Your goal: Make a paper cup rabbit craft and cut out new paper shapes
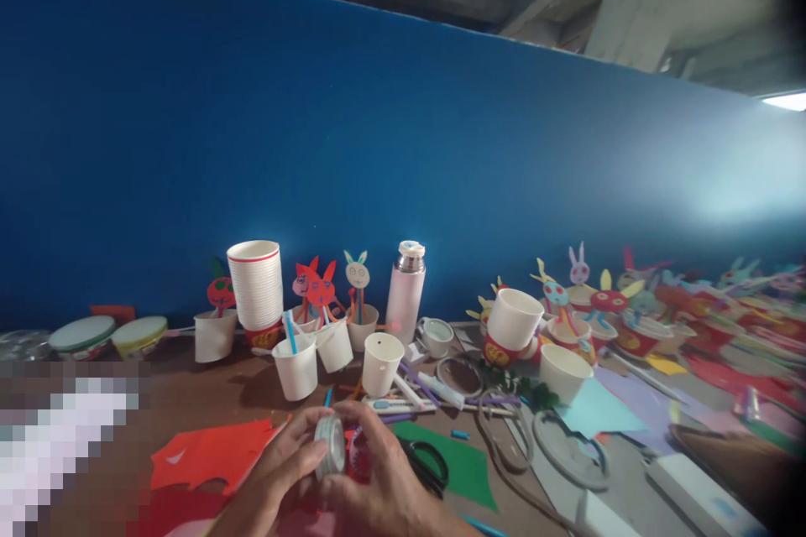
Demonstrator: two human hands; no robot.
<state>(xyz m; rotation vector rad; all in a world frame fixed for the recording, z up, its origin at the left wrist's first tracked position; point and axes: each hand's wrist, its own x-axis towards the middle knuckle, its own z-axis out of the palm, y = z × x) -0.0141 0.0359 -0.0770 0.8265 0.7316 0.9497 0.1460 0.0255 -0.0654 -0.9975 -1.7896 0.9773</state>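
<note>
Low at the table's near edge, the left hand (277, 470) and right hand (384, 478) meet, both closed around a small roll of tape (330, 445), thumbs pressed to its rim. Under them lies red paper (207, 455), with scissors (428, 466) on green paper (463, 470) just to the right. Beyond stand white paper cups (381, 363), a tall cup stack (255, 284) and a flask (406, 289) against the blue wall (403, 143).
</note>
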